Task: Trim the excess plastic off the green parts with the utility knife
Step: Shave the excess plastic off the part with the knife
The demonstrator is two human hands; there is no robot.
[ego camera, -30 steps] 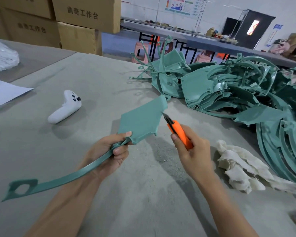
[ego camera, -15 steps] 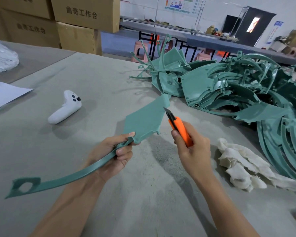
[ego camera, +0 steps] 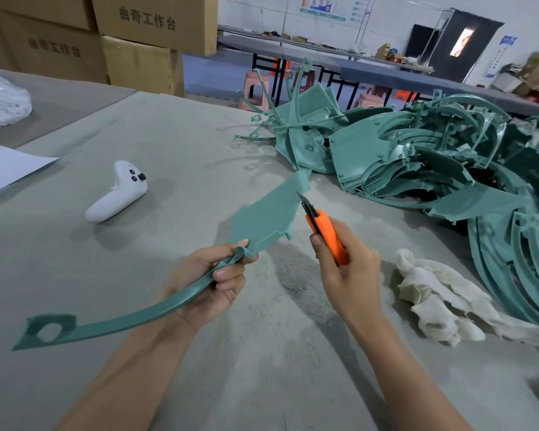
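Both hands loaded: fingers (ego camera: 231,276) of the left hand (ego camera: 212,284) wrapped the curved stem of a long teal-green plastic part (ego camera: 262,219), held above the grey counter (ego camera: 168,144); right hand (ego camera: 346,275) gripped an orange utility knife (ego camera: 325,236), tip at the part's right edge, long axis running up-right.

Bright, even indoor light falls from overhead, cool and diffuse, with no hard-edged shadows. The pile of green parts (ego camera: 417,157) carries a pale sheen on its glossy curved faces. Its thin ribs throw faint, soft shadows onto the gray table (ego camera: 175,144) just left of the pile. Further left of the pile, the white controller (ego camera: 119,194) sits in a blurred double shadow. Behind the pile, a lit panel (ego camera: 462,42) is blown out white. Focus is crisp on the pile; the room behind it is slightly soft. Wide-angle bending tilts the cardboard boxes (ego camera: 153,23) far left of the pile.
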